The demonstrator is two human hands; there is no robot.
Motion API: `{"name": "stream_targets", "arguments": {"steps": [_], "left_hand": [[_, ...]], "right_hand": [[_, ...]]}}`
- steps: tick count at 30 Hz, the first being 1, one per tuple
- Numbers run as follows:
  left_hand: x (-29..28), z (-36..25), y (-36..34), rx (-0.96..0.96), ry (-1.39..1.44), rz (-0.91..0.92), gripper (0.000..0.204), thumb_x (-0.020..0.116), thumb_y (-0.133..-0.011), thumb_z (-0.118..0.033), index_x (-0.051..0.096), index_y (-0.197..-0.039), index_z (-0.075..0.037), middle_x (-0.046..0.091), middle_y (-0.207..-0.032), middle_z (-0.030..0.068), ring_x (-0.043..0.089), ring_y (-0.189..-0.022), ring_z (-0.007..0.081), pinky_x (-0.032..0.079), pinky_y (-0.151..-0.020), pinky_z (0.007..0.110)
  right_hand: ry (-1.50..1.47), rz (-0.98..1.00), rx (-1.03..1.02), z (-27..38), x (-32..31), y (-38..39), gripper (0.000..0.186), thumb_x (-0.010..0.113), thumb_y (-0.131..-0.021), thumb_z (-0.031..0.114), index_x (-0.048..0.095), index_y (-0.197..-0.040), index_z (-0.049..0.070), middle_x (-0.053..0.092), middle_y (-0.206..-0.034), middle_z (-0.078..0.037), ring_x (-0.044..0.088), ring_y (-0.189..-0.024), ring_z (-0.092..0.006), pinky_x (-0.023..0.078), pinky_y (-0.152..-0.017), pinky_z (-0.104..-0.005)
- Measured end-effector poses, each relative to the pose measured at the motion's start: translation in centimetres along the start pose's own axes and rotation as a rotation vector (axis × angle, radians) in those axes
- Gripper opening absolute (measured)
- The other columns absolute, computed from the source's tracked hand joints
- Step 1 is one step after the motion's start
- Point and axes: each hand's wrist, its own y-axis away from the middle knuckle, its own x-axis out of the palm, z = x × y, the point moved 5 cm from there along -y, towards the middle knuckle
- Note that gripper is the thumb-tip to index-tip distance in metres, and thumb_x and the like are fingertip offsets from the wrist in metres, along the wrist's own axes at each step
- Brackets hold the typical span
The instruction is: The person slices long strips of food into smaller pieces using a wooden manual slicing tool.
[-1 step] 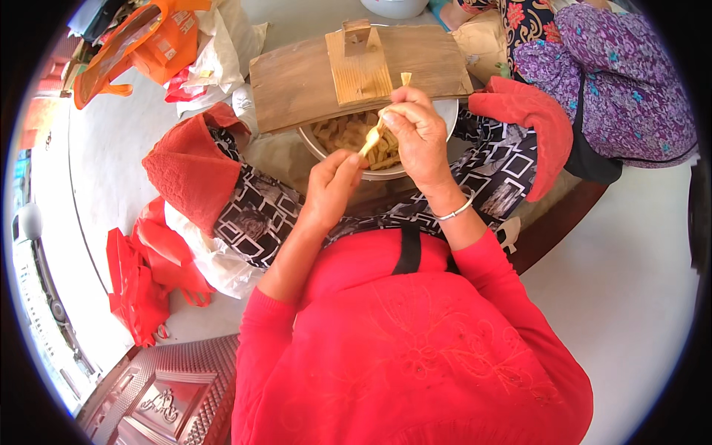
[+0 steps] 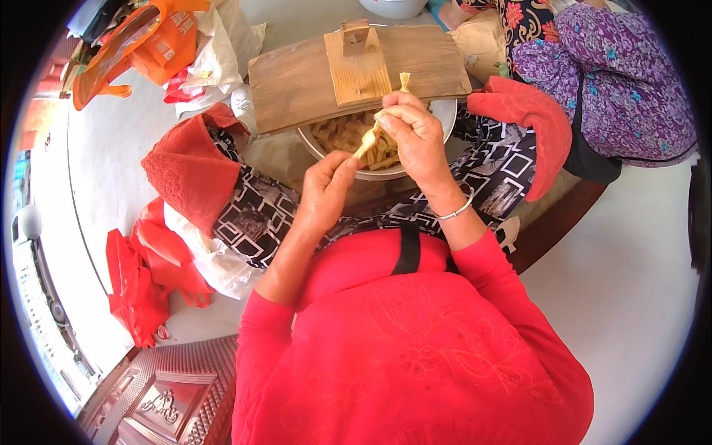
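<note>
Above a white basin [image 2: 449,119], my two hands pull a pale yellow, soft-looking strip [image 2: 368,139] between them. My left hand [image 2: 326,189] pinches its lower end between thumb and fingers. Higher up and to the right, my right hand [image 2: 415,137] is closed round the upper part, and a short flared end pokes out above the knuckles. Inside the basin lie several yellowish-brown strips [image 2: 345,137]. A curved wooden board [image 2: 289,85] with a lighter wooden block [image 2: 357,70] on it covers the basin's far part.
Red cloths [image 2: 191,167] cover both my knees. Red bags [image 2: 137,285] lie at the left, and an orange bag [image 2: 165,52] at the far left. Another person's purple flowered clothing [image 2: 630,96] is close by at the right. A pale tub [image 2: 393,7] stands beyond the board.
My left hand has shifted slightly left and down, still pinching the strip. My right hand has hardly moved.
</note>
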Motion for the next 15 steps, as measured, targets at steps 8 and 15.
{"name": "stream_targets", "arguments": {"steps": [8, 15], "left_hand": [[-0.1, -7.1, -1.7, 0.576, -0.957, -0.102, 0.005, 0.062, -0.087, -0.013, 0.062, -0.088, -0.007, 0.058, -0.078, 0.0117, 0.06, -0.071, 0.0338, 0.047, -0.059, 0.042], [-1.3, -5.7, -7.3, 0.057, -0.358, 0.19, 0.022, 0.059, -0.093, -0.016, 0.066, -0.103, 0.002, 0.052, -0.066, -0.0011, 0.049, -0.061, 0.0081, 0.039, -0.054, 0.025]], "right_hand": [[-0.018, 0.325, 0.248, 2.3, -1.5, -2.9, 0.039, 0.061, -0.094, 0.029, 0.059, -0.119, -0.001, 0.064, -0.108, -0.007, 0.058, -0.098, -0.0112, 0.046, -0.086, -0.0245], [-0.024, 0.497, 0.46, -0.1, -2.0, -5.8, 0.013, 0.061, -0.093, 0.013, 0.067, -0.095, 0.002, 0.059, -0.068, 0.003, 0.055, -0.059, -0.005, 0.047, -0.053, -0.0212]]}}
